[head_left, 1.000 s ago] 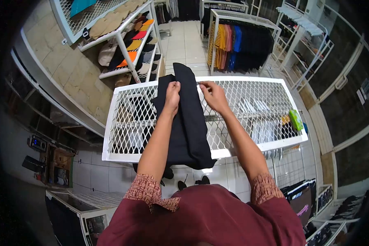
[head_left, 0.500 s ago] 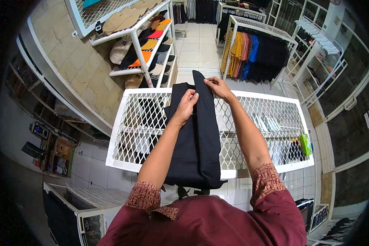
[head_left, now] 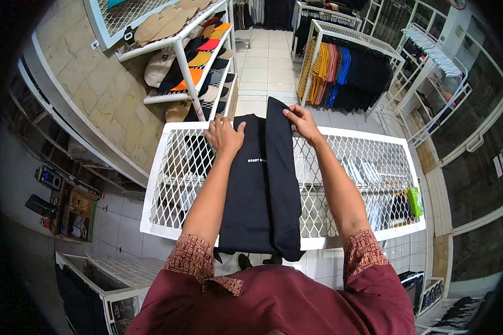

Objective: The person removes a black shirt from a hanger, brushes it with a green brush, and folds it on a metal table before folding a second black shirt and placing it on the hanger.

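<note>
A black garment (head_left: 243, 195) lies lengthwise over the white mesh table (head_left: 357, 131), its near end hanging at the front edge. Part of a white print shows on it, and a long strip along its right side is folded over. My right hand (head_left: 302, 121) pinches the far right corner of that strip. Beside the garment's far left edge is my left hand (head_left: 224, 135), fingers spread; whether its thumb touches the cloth is unclear.
A green packet (head_left: 414, 201) sits at the table's right end. Shelves of caps (head_left: 194, 78) stand beyond the table at the left. Racks of hanging clothes (head_left: 341, 72) and white hangers (head_left: 436, 50) are further back on the right.
My left hand has moved left off the middle of the garment and spread its fingers, and the white print now shows. My right hand still holds the far corner.
</note>
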`<action>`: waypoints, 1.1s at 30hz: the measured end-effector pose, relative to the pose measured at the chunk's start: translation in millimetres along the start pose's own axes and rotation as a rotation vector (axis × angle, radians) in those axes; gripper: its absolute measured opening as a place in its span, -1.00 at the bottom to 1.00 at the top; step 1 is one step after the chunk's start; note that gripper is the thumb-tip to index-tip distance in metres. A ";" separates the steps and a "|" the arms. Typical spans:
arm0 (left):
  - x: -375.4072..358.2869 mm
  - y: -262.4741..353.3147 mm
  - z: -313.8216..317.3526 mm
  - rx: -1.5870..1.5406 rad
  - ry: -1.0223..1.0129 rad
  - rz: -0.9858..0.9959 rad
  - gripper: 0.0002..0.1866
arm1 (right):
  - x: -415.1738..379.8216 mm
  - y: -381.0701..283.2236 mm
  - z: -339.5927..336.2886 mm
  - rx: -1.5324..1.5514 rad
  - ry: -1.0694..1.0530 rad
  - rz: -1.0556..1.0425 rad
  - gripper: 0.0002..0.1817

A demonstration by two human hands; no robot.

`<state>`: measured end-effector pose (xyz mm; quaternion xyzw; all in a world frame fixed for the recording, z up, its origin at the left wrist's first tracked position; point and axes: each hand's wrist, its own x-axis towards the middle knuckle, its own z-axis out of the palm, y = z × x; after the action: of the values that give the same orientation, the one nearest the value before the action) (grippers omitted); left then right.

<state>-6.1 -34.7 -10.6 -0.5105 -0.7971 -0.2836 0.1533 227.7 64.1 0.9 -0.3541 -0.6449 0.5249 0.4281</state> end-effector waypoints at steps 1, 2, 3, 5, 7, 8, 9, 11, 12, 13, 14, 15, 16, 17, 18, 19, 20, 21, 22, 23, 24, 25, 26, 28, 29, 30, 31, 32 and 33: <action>0.4 0.3 1.0 -0.001 -0.001 0.001 -0.56 | -0.3 0.7 0.4 0.023 0.008 0.000 -0.75; 1.1 0.6 2.2 -0.063 -0.015 0.039 -0.61 | 0.0 1.0 -0.1 0.023 0.010 0.002 -0.75; 1.9 0.9 2.1 -0.124 -0.031 0.078 -0.66 | -0.5 -0.4 -0.1 0.012 0.006 -0.005 -0.75; 8.7 1.1 3.5 -0.192 -0.101 0.057 -0.71 | -5.3 -0.3 3.2 0.015 0.023 -0.063 -0.76; 9.0 9.3 -5.1 -0.280 -0.084 -0.023 -0.80 | -12.2 -8.5 0.4 0.045 0.077 -0.132 -0.78; 13.1 13.4 -15.4 -0.454 -0.127 -0.147 -0.79 | -15.9 -12.6 -3.8 0.043 0.142 -0.180 -0.79; 16.2 12.6 -19.7 -0.475 -0.050 -0.128 -0.78 | -20.3 -21.1 -11.4 0.059 0.180 -0.211 -0.79; 19.3 5.7 -39.8 -0.525 0.029 -0.107 -0.80 | -35.5 -46.1 -31.1 0.028 0.277 -0.273 -0.79; 23.8 1.3 -51.8 -0.557 0.077 -0.134 -0.81 | -42.0 -62.2 -44.2 -0.019 0.334 -0.314 -0.78; 28.6 -3.6 -67.0 -0.553 0.111 -0.117 -0.82 | -48.1 -80.3 -62.2 -0.058 0.294 -0.265 -0.77; 35.3 -8.4 -80.4 -0.550 0.149 -0.097 -0.83 | -52.8 -100.8 -80.8 -0.096 0.254 -0.222 -0.76; 43.7 -14.5 -88.0 -0.513 0.186 -0.055 -0.84 | -56.4 -123.4 -96.9 -0.261 0.201 -0.179 -0.74; 52.1 -18.1 -95.2 -0.476 0.223 -0.011 -0.85 | -58.6 -145.5 -109.3 -0.425 0.150 -0.135 -0.73; 59.6 -16.6 -104.9 -0.487 0.252 0.025 -0.84 | -53.6 -164.4 -118.3 -0.560 0.172 -0.093 -0.68; 65.8 -11.2 -112.0 -0.442 0.262 0.018 -0.82 | -41.0 -173.9 -128.8 -0.752 0.183 -0.076 -0.61; 73.7 -2.7 -115.2 -0.391 0.213 -0.014 -0.81 | -22.1 -179.1 -136.6 -0.874 0.160 -0.088 -0.56; 77.6 3.2 -116.0 -0.332 0.156 -0.044 -0.79 | -8.0 -178.9 -138.6 -0.991 0.133 -0.090 -0.50; 79.8 3.0 -107.8 -0.333 0.149 -0.030 -0.79 | 1.1 -175.4 -131.9 -1.086 0.168 -0.064 -0.46; 82.1 -3.1 -91.5 -0.292 0.066 0.010 -0.75 | 8.6 -167.9 -126.2 -1.179 0.204 -0.038 -0.42; 85.4 -8.3 -79.1 -0.252 -0.010 0.050 -0.71 | 16.5 -145.3 -130.5 -1.218 0.272 -0.044 -0.39; 83.2 -16.0 -73.7 -0.258 -0.006 0.064 -0.71 | 11.1 -132.9 -130.3 -1.175 0.301 -0.049 -0.38; 73.3 -28.3 -71.2 -0.228 -0.064 0.139 -0.65 | -1.9 -128.6 -131.0 -1.140 0.308 0.021 -0.37; 56.2 -38.4 -72.4 -0.196 -0.127 0.206 -0.59 | -17.9 -121.8 -131.4 -1.107 0.307 0.093 -0.37; 4.9 -45.8 -116.4 -0.274 -0.272 0.135 -0.50 | -51.8 -82.9 -153.3 -1.112 0.336 0.062 -0.37; -21.1 -56.0 -132.6 -0.249 -0.311 0.119 -0.48 | -73.5 -69.9 -161.5 -1.140 0.355 0.074 -0.37; -49.5 -66.3 -147.8 -0.222 -0.361 0.107 -0.47 | -101.6 -56.8 -166.5 -1.166 0.374 0.098 -0.36; -74.5 -73.8 -162.2 -0.205 -0.414 0.039 -0.46 | -126.6 -48.8 -169.4 -1.207 0.398 0.181 -0.35; -96.1 -78.3 -175.4 -0.189 -0.462 -0.028 -0.46 | -148.5 -44.2 -169.9 -1.247 0.425 0.260 -0.34; -116.2 -77.2 -189.8 -0.173 -0.471 -0.061 -0.48 | -168.6 -42.0 -165.9 -1.270 0.453 0.297 -0.33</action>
<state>-34.1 -259.3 54.8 -0.5496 -0.7986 -0.2285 -0.0896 445.1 -35.0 25.4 -0.7219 -0.6666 0.0116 0.1854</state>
